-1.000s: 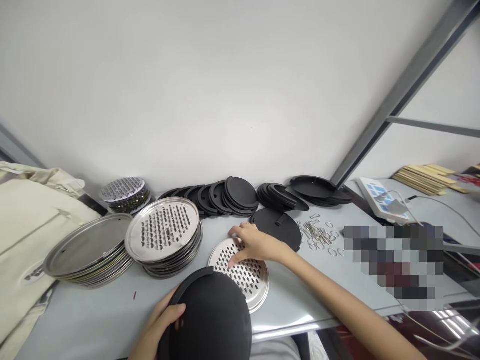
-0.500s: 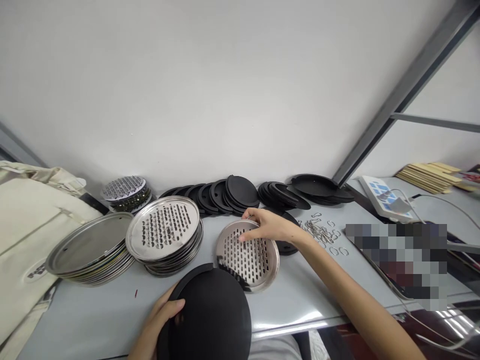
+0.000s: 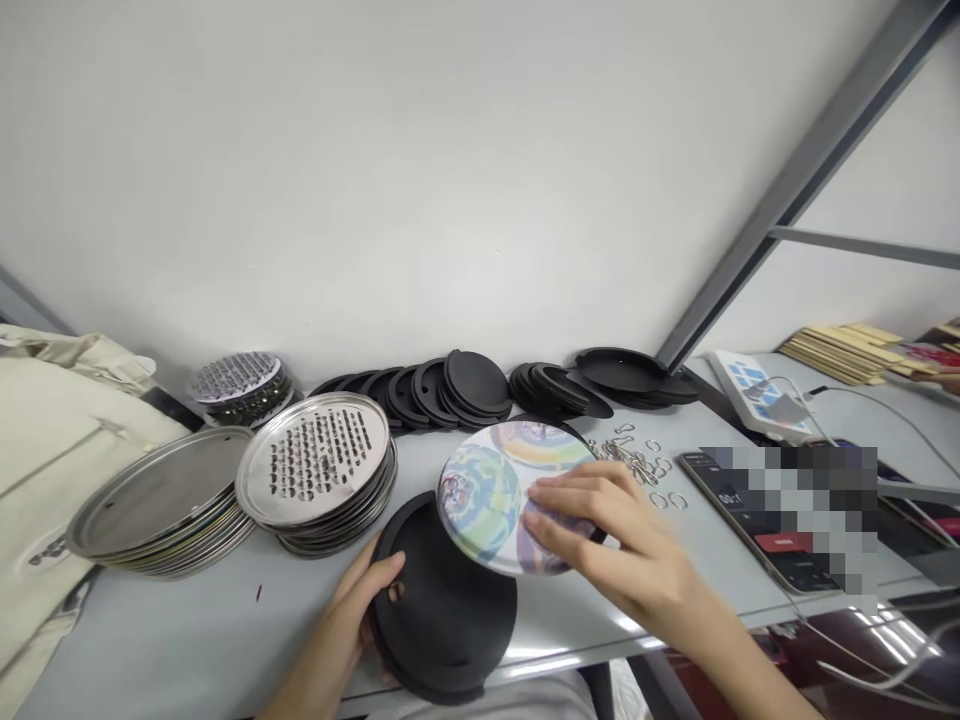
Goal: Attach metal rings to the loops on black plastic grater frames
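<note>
My left hand [image 3: 361,605] grips the left edge of a black round tray [image 3: 454,625], its thumb on the inner face beside a small hole. The tray has a raised rim with a cut-away part and is tilted towards me. My right hand [image 3: 619,535] holds a round metal disc [image 3: 484,505] over the tray's upper right edge. Its upper side carries a colourful print on white; my fingers cover part of this. Left of them stands a stack of perforated metal discs [image 3: 322,455], beside a stack of plain-faced metal discs [image 3: 161,495].
Black round pieces [image 3: 476,385] and more black trays [image 3: 622,370] lie along the wall. Metal rings and clasps [image 3: 637,465] are scattered at the right, near a phone [image 3: 739,510]. A cream bag [image 3: 64,450] stands at the left; a grey metal frame [image 3: 780,200] rises at the right.
My right hand has lifted the perforated metal disc from the table and turned it, so its printed side shows. My left hand has moved right and turned the black tray's inner face up.
</note>
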`<state>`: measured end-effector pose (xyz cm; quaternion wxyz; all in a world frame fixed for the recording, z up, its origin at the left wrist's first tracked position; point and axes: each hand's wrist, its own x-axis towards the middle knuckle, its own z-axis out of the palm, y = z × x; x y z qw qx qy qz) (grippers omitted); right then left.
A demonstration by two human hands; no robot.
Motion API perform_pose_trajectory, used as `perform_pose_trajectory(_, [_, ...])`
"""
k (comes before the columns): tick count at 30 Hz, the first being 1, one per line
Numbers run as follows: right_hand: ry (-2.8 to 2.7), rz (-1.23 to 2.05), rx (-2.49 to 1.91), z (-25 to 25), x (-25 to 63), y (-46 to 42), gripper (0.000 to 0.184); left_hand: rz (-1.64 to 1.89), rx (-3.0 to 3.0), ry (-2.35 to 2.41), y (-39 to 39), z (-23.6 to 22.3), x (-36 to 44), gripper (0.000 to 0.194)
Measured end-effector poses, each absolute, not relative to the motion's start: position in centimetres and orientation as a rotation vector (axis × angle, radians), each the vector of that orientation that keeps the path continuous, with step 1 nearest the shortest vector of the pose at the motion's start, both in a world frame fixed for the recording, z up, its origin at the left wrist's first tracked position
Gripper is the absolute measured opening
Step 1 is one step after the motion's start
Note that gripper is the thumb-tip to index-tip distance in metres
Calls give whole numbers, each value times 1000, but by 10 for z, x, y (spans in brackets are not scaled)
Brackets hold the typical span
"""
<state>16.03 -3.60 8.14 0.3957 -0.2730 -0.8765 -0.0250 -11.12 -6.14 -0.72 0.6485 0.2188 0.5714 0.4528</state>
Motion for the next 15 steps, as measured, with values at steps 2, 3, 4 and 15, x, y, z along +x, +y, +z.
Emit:
perform_pose_trajectory(2, [-2161,44,-708,74,160,-36,29,936,546,1294,-60,-4,-106,82])
perform_pose_trajectory(3, [-2086,145,-768,70,160,-35,24,897,574,1301,-59,-4,-104,82])
perform_pose_trajectory(4, [-1981,268,-871,67,160,-33,19,874,605,1329,-59,-5,-103,82])
perform_pose_trajectory(15, [-1207,1320,-1365,29,146,-25,42,1036,648,1338,-68,-10,-105,73])
